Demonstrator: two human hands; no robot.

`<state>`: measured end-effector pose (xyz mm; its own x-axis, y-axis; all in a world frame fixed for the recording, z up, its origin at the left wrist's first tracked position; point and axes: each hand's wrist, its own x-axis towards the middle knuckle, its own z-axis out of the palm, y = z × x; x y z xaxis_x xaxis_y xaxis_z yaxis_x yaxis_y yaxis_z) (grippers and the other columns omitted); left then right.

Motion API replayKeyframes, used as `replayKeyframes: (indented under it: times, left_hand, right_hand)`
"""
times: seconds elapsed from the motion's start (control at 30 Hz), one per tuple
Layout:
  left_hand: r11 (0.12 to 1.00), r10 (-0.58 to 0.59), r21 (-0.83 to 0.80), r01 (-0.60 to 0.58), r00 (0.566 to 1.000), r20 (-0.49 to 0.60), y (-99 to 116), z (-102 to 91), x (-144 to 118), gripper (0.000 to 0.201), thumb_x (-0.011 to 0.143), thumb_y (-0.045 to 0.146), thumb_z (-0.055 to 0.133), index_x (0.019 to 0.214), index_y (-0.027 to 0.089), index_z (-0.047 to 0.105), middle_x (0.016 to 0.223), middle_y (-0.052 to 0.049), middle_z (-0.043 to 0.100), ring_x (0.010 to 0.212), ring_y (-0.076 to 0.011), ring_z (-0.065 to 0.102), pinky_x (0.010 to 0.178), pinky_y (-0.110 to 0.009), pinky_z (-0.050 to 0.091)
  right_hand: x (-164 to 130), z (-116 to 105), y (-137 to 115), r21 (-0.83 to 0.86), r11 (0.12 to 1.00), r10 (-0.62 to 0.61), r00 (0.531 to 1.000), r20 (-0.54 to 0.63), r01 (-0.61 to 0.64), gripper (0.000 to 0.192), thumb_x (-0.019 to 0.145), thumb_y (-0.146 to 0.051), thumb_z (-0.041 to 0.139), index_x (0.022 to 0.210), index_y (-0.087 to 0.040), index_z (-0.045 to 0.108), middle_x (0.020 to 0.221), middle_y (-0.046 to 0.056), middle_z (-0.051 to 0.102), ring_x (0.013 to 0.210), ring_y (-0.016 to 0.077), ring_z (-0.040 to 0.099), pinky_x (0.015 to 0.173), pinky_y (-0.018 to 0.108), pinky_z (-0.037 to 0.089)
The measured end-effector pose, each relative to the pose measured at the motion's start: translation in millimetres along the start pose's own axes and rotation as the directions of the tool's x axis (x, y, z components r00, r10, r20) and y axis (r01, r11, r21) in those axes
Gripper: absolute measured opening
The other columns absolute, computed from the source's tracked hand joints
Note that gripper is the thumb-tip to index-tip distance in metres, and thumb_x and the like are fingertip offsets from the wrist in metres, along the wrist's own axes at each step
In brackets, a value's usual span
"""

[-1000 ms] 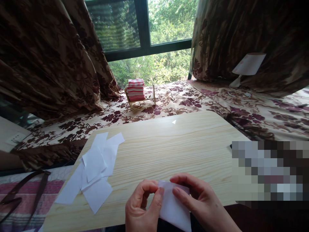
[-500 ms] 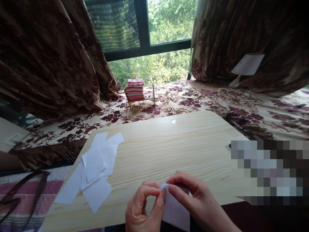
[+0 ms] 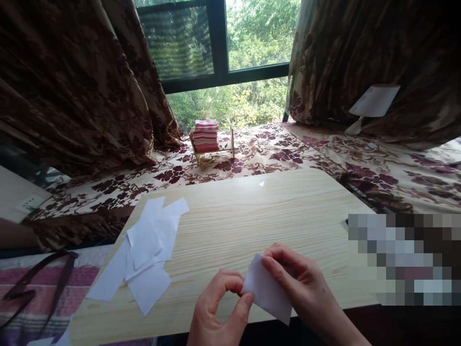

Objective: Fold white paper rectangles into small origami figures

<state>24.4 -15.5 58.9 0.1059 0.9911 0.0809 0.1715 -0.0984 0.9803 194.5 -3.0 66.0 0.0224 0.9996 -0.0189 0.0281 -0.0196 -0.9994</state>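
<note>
A small white piece of paper (image 3: pixel 268 290) is held up over the near edge of the table. My right hand (image 3: pixel 306 278) pinches its upper right edge between thumb and fingers. My left hand (image 3: pixel 219 307) is curled at the paper's left corner, thumb and forefinger closed about that corner. To the left, several loose white paper pieces (image 3: pixel 147 242) lie overlapping on the light wooden table (image 3: pixel 223 226). A tiny white paper scrap (image 3: pixel 261 184) rests near the table's far edge.
Beyond the table, a floral-covered ledge (image 3: pixel 252 156) carries a small rack with folded red-and-white cloths (image 3: pixel 206 135) and a white lamp (image 3: pixel 374 102). A dark strap (image 3: pixel 61 278) lies at the left. The right edge is pixelated.
The paper has tilted and risen slightly, showing more of its face. My right hand has shifted up and right, while my left fingers have moved down to the paper's left corner.
</note>
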Motion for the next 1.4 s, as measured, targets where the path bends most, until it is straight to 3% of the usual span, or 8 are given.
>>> replayKeyframes:
  times: [0.1,0.2,0.4,0.5,0.63,0.77,1.2,1.4]
  left_hand:
    - [0.993,-0.109,-0.027,0.112,0.989,0.102,11.0,-7.5,10.3,0.028,0.075,0.029,0.069,0.101,0.020,0.066,0.090,-0.005,0.069,0.086,-0.0205,0.063,0.081,-0.028,0.050]
    - [0.992,-0.124,0.039,0.118,0.938,0.325,22.8,-11.7,19.9,0.018,0.083,0.032,0.060,0.083,0.018,0.071,0.082,-0.006,0.068,0.082,-0.0214,0.062,0.079,-0.029,0.050]
    - [0.987,-0.160,0.075,0.142,0.885,0.437,34.6,-18.5,24.6,0.025,0.085,0.029,0.057,0.070,0.019,0.074,0.075,-0.004,0.070,0.075,-0.0204,0.063,0.073,-0.027,0.051]
    - [0.983,-0.177,0.117,0.143,0.912,0.369,34.2,-19.4,23.0,0.024,0.081,0.035,0.063,0.063,0.021,0.072,0.067,-0.002,0.068,0.070,-0.0203,0.063,0.071,-0.026,0.052]
    - [0.986,0.021,0.165,-0.035,0.996,0.089,23.3,-12.0,17.6,0.034,0.083,0.043,0.061,0.056,0.022,0.068,0.062,-0.004,0.063,0.064,-0.0194,0.059,0.072,-0.027,0.052]
    - [0.968,0.177,0.193,-0.158,0.980,-0.089,10.2,-3.2,14.0,0.033,0.086,0.040,0.059,0.060,0.023,0.069,0.062,-0.003,0.060,0.065,-0.0187,0.059,0.066,-0.025,0.050]
    - [0.992,-0.100,0.095,0.087,0.985,0.140,6.4,-17.3,18.4,0.026,0.085,0.036,0.061,0.067,0.018,0.067,0.072,-0.002,0.066,0.073,-0.0172,0.061,0.070,-0.022,0.047]
    - [0.988,-0.088,0.144,0.049,0.957,0.278,13.3,-20.7,23.6,0.020,0.087,0.032,0.057,0.084,0.019,0.072,0.082,-0.003,0.068,0.083,-0.0198,0.062,0.081,-0.026,0.048]
  right_hand:
    - [1.5,1.5,-3.1,-0.024,1.000,-0.013,0.997,0.071,0.014,0.033,0.088,-0.048,0.057,0.075,-0.019,0.063,0.069,0.000,0.058,0.062,0.0128,0.052,0.052,0.022,0.039]
    - [2.1,3.2,-7.0,-0.055,0.995,-0.082,0.992,0.099,0.087,0.030,0.089,-0.043,0.057,0.073,-0.019,0.064,0.070,0.000,0.058,0.065,0.0131,0.054,0.057,0.022,0.042]
    - [1.4,7.5,-10.3,-0.116,0.976,-0.173,0.981,0.091,0.183,0.026,0.090,-0.037,0.056,0.072,-0.020,0.064,0.070,0.001,0.059,0.067,0.0141,0.056,0.061,0.023,0.044]
    - [4.8,7.7,-8.2,-0.112,0.976,-0.175,0.979,0.101,0.186,0.027,0.089,-0.038,0.057,0.070,-0.020,0.064,0.069,0.001,0.059,0.066,0.0141,0.056,0.059,0.024,0.044]
    - [10.2,3.0,-0.3,0.058,0.998,-0.009,0.994,0.107,0.003,0.027,0.082,-0.046,0.066,0.085,-0.020,0.067,0.076,0.002,0.064,0.069,0.0155,0.060,0.059,0.024,0.048]
    - [8.9,4.9,6.6,0.197,0.970,0.083,0.958,0.275,-0.140,0.039,0.076,-0.049,0.071,0.099,-0.018,0.068,0.090,0.006,0.071,0.086,0.0220,0.065,0.079,0.033,0.052]
    - [1.4,10.6,4.5,0.146,0.976,0.133,0.970,0.203,-0.165,0.032,0.078,-0.047,0.067,0.074,-0.015,0.070,0.063,-0.001,0.059,0.062,0.0139,0.050,0.061,0.025,0.041]
    - [4.5,7.2,7.9,0.159,0.969,0.154,0.963,0.219,-0.191,0.033,0.075,-0.046,0.070,0.073,-0.014,0.070,0.064,0.001,0.060,0.063,0.0145,0.050,0.061,0.026,0.041]
